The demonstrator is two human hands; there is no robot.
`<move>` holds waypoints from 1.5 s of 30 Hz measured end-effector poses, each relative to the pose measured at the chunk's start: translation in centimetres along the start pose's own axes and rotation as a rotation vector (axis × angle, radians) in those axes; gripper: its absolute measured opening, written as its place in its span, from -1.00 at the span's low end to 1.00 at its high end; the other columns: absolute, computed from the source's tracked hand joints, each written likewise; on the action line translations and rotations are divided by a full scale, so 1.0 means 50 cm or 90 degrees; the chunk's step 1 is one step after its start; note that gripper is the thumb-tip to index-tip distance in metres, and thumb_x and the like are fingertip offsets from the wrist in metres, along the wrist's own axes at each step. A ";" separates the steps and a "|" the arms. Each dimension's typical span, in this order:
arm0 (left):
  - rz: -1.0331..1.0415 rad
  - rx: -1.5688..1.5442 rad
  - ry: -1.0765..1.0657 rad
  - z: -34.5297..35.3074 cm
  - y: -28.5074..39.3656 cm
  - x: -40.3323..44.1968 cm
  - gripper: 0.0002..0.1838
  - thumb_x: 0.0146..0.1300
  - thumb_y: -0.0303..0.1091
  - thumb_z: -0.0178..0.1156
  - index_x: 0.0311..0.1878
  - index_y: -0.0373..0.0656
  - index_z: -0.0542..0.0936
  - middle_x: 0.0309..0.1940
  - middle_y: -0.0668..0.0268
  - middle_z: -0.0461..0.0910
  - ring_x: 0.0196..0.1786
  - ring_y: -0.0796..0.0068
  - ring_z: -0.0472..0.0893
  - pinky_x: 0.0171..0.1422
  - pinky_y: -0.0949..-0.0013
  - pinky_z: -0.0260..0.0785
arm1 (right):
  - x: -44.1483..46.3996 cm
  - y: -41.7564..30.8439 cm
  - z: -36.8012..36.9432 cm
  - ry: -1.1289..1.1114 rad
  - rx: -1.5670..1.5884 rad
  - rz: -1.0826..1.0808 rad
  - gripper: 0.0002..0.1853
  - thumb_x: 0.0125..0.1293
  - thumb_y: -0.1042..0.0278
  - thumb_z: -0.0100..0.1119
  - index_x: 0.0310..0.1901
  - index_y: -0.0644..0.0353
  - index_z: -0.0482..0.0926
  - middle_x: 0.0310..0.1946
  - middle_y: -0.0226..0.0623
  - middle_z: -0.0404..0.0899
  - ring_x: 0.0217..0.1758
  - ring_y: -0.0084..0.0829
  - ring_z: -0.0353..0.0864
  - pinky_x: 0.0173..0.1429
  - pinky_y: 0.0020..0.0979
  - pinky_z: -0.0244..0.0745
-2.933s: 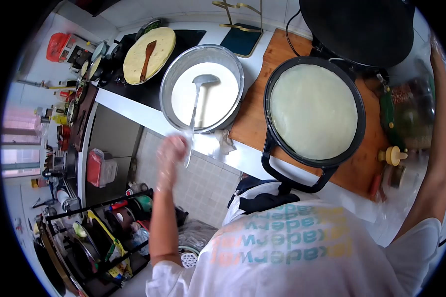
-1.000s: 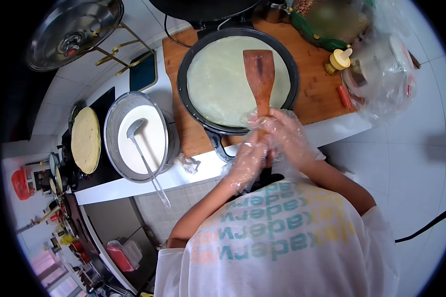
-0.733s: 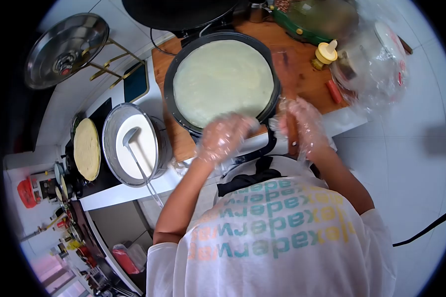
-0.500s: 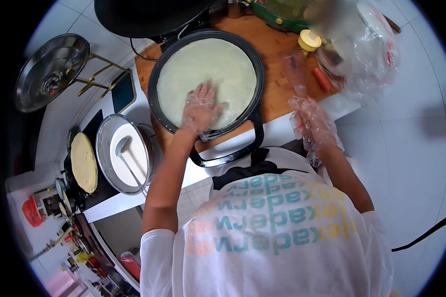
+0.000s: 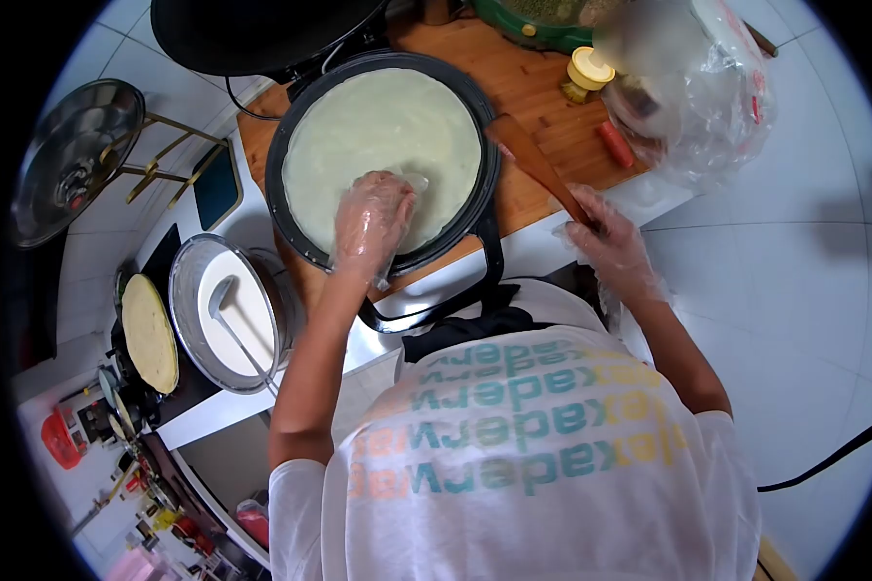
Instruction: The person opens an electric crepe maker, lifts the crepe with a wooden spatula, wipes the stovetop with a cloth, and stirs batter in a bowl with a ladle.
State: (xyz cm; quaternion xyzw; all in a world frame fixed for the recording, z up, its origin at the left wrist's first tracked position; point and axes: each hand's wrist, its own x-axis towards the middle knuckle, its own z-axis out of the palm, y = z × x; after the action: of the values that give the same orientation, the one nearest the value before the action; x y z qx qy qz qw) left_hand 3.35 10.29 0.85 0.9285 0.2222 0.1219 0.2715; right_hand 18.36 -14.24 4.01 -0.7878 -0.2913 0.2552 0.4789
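Observation:
My left hand (image 5: 373,225), in a clear plastic glove, rests over the lower part of a pale round pancake (image 5: 388,131). Its fingers are curled together and their tips are hidden, so I cannot see whether they grip anything. The pancake lies in a black round pan (image 5: 279,184) with a looped handle (image 5: 495,261). In my gloved right hand (image 5: 606,232) is a wooden spatula (image 5: 533,160), tilted up and left, its blade near the pan's right rim.
Left of the pan stands a pot (image 5: 177,308) of white batter with a ladle (image 5: 237,334). Further left is a yellow flatbread (image 5: 148,334). A raised black lid (image 5: 262,29) stands behind. Right, on the wooden board (image 5: 543,208), are a yellow-capped bottle (image 5: 589,70) and a red tube (image 5: 615,144).
My left hand went from the spatula onto the pancake, and its spread fingers then curled. My right hand moved right with the spatula, whose blade has since swung left toward the pan.

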 end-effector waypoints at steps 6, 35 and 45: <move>-0.236 -0.653 0.001 -0.012 0.071 -0.012 -0.67 0.21 -0.15 0.05 -0.19 -0.24 0.56 -0.31 0.31 0.54 -0.22 0.49 0.46 -0.10 0.47 0.21 | -0.003 -0.068 -0.008 -0.033 -0.163 -0.145 -0.68 0.09 0.45 0.09 -0.08 0.28 0.42 -0.27 -0.06 0.45 -0.19 -0.12 0.44 -0.07 -0.28 0.32; -0.171 -0.204 0.026 0.006 -0.020 -0.005 -0.84 0.11 -0.35 0.15 -0.32 -0.25 0.55 -0.51 0.35 0.52 -0.42 0.61 0.45 -0.27 0.51 0.30 | 0.137 -0.209 -0.033 -0.248 -0.761 -0.378 -0.79 0.01 0.39 0.12 -0.26 0.14 0.58 -0.35 -0.27 0.55 -0.26 -0.30 0.52 -0.15 -0.31 0.42; -0.171 -0.233 0.017 0.045 -0.018 -0.021 -0.83 0.07 -0.29 0.13 -0.36 -0.20 0.55 -0.52 0.15 0.53 -0.48 0.29 0.51 -0.32 0.33 0.33 | 0.183 -0.257 0.090 -0.327 -0.990 -0.279 -0.87 -0.04 0.42 0.15 -0.40 0.22 0.57 -0.43 -0.22 0.56 -0.27 -0.30 0.60 -0.28 -0.39 0.51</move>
State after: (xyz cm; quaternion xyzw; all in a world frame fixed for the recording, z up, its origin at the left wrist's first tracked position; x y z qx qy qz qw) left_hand 2.91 9.48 -1.60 0.8241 0.3215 0.1353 0.4462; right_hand 18.96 -0.32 12.63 -0.7362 -0.6299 0.0543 -0.2415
